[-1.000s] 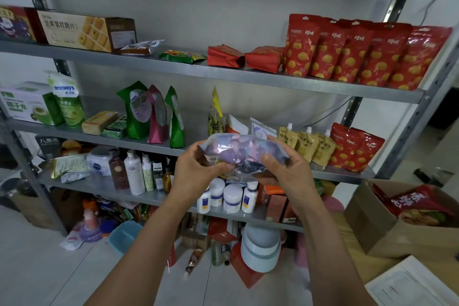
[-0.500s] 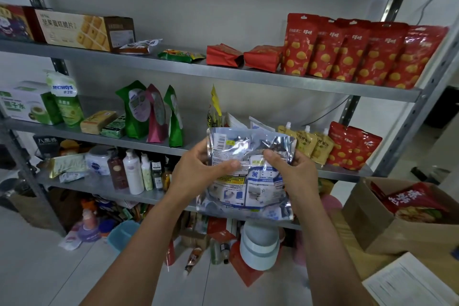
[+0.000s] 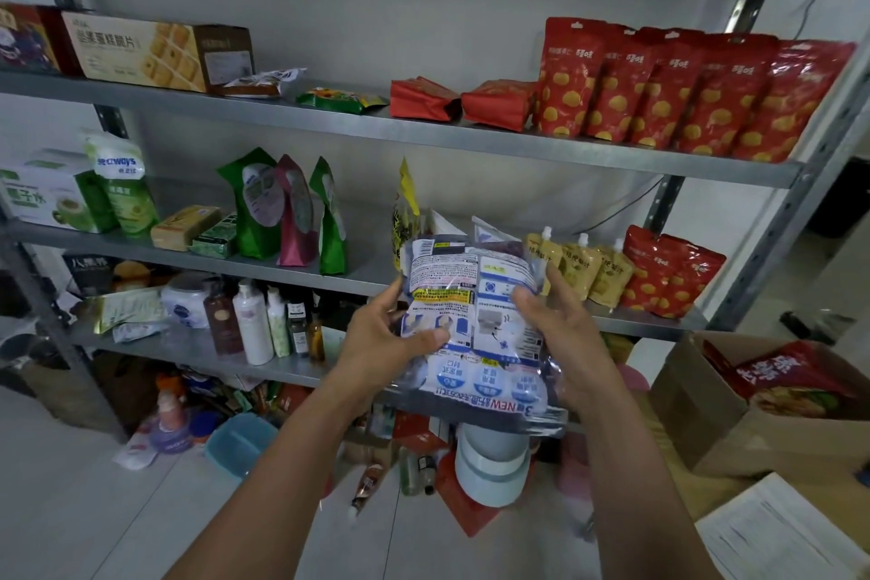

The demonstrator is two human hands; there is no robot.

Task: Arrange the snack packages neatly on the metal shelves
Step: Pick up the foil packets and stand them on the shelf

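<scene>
Both my hands hold one flat package (image 3: 475,334) of shiny, crinkled plastic, with white and blue print upside down. My left hand (image 3: 381,339) pinches its left edge, thumb on the front. My right hand (image 3: 560,325) curls round its right edge. The package is in the air before the smooth grey metal shelf (image 3: 362,268).

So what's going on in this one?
A person holds a silver package in both hands in front of the metal shelves, its print upside down. The left hand grips its left edge, the right hand its right edge. It is not yet on a shelf; yellow pouches and red bags stand just behind it.
</scene>
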